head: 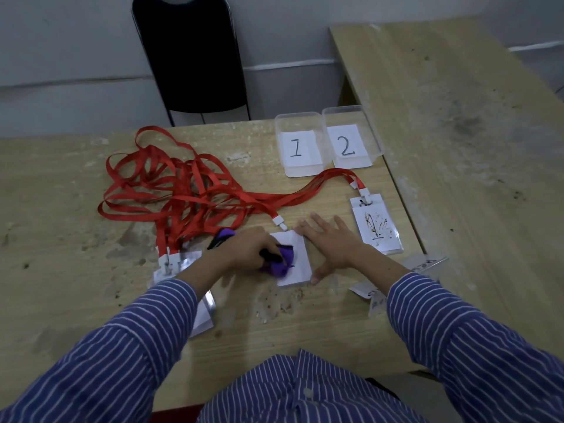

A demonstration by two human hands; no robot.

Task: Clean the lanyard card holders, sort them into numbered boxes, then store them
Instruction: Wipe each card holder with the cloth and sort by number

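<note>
A tangle of red lanyards lies at the table's left. The left hand grips a purple cloth on a white card holder at centre. The right hand, fingers spread, presses its edge. A stained holder lies rightward, near clear boxes numbered 1 and 2.

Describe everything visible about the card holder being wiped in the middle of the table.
The card holder is a clear plastic sleeve over a white card, lying flat on the wooden table, slightly tilted. A white clip joins its top to a red lanyard. The left hand presses a purple cloth on its left half; the right hand, fingers spread, steadies its right edge. The visible part looks unmarked.
</note>
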